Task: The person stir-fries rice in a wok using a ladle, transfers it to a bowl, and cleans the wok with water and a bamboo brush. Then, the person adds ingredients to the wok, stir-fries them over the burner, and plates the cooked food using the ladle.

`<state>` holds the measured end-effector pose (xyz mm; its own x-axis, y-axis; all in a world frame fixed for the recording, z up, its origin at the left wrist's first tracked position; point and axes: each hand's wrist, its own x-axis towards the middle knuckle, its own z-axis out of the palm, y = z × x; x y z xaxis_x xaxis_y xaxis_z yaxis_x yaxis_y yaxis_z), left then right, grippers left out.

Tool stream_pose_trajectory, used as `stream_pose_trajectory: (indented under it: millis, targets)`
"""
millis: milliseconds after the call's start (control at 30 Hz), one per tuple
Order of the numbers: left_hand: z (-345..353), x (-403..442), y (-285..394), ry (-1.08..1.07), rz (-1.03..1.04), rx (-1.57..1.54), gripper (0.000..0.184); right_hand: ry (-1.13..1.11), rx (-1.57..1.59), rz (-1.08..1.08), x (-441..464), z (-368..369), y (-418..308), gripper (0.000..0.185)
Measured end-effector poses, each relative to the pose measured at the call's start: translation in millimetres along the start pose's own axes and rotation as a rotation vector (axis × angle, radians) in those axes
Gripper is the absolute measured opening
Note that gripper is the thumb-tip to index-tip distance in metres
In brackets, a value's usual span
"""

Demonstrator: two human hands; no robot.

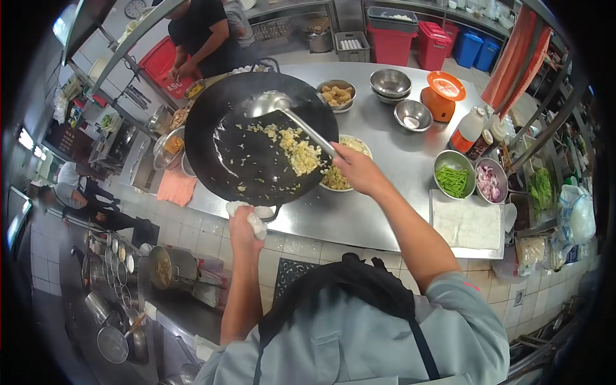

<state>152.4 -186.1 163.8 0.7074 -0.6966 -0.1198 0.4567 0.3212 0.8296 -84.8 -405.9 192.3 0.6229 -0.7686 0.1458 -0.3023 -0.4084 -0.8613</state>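
A big black wok (212, 147) is held tilted over the steel table. My left hand (245, 232) is closed on its near rim by the loop handle, through a folded white cloth (256, 226). My right hand (357, 169) grips the handle of a metal ladle (269, 104), whose bowl rests inside the wok. Yellowish fried rice (300, 151) lies on the wok's right side, with grains scattered over the rest. Partly hidden by the wok's right edge, a dish of similar rice (335, 179) sits on the table, with another rice-filled bowl (355, 146) showing behind my right hand.
The steel table (391, 215) carries a bowl of fried pieces (336, 95), metal bowls (391, 83), an orange scale (443, 96), bottles (467, 130), green beans (453, 179), sliced onion (490, 182) and a white cloth on a tray (467, 219). Another person (202, 38) stands across the table.
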Motion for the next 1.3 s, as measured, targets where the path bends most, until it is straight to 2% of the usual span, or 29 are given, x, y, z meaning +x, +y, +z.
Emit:
stream_pose_trajectory:
  millis: [100, 167, 300, 333, 400, 500, 567, 700, 900, 1133, 1300]
  targets:
    - [11.8, -20.5, 4.7, -0.019, 0.004, -0.028, 0.025, -0.11, -0.077, 0.068, 9.0, 15.9, -11.1, 0.048]
    - [7.5, -22.3, 5.6, 0.0, 0.009, -0.004, 0.027, -0.054, -0.133, -0.041, -29.8, 12.4, 16.0, 0.048]
    - [13.0, -33.8, 16.0, 0.02, 0.018, 0.044, 0.031, -0.11, -0.177, 0.14, -128.9, -57.5, 43.0, 0.046]
    - [15.2, -37.1, 16.5, 0.017, 0.021, 0.059, 0.031, -0.109, -0.306, 0.217, -135.4, -79.0, 45.3, 0.044]
    - [9.5, -37.3, 14.7, 0.031, 0.03, 0.08, 0.031, -0.027, -0.47, 0.098, -126.6, -100.7, 27.3, 0.045]
    - [12.4, -37.3, 14.2, 0.039, 0.049, 0.081, 0.03, 0.079, -0.429, 0.038, -82.4, -80.6, 11.6, 0.044]
    - [11.2, -35.2, 14.0, 0.038, 0.044, 0.075, 0.029, 0.111, -0.274, 0.011, -55.3, -49.1, 28.3, 0.043]
    - [7.0, -23.6, 12.4, 0.009, 0.012, 0.057, 0.027, 0.048, -0.178, 0.148, -88.9, -28.2, 27.7, 0.045]
    - [29.8, -1.8, 8.9, 0.018, 0.064, 0.032, 0.031, 0.057, -0.34, 0.182, -163.0, -50.0, 39.6, 0.043]
    - [23.6, 22.4, -3.2, 0.007, 0.158, 0.107, 0.037, 0.104, -0.538, 0.234, -158.7, -105.2, 15.5, 0.04]
    - [15.8, 14.4, 8.9, 0.036, 0.112, 0.109, 0.031, 0.124, -0.399, 0.19, -114.4, -70.2, 32.6, 0.04]
